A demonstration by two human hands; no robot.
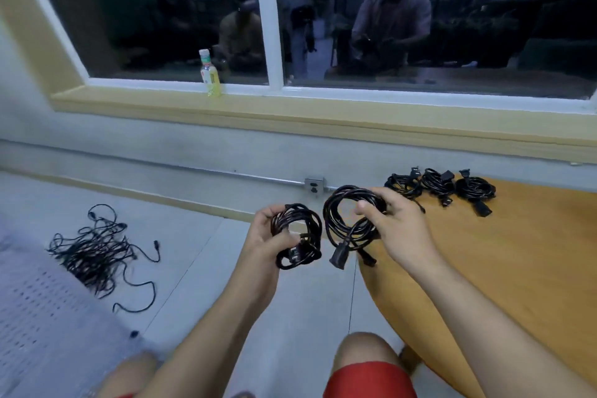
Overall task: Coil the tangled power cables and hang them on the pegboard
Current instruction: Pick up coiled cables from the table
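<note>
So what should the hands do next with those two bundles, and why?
Probably set them down on the wooden table beside the three coiled cables already there. The left hand and the right hand each hold a finished coil, and the tangled pile on the floor waits, so the hands need freeing.

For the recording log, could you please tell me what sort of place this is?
Probably an office or workshop room at night. A wide white-framed window is dark and mirrors the room, a grey metal wall outlet sits on surface conduit, and a white perforated pegboard lies on the pale tiled floor.
</note>
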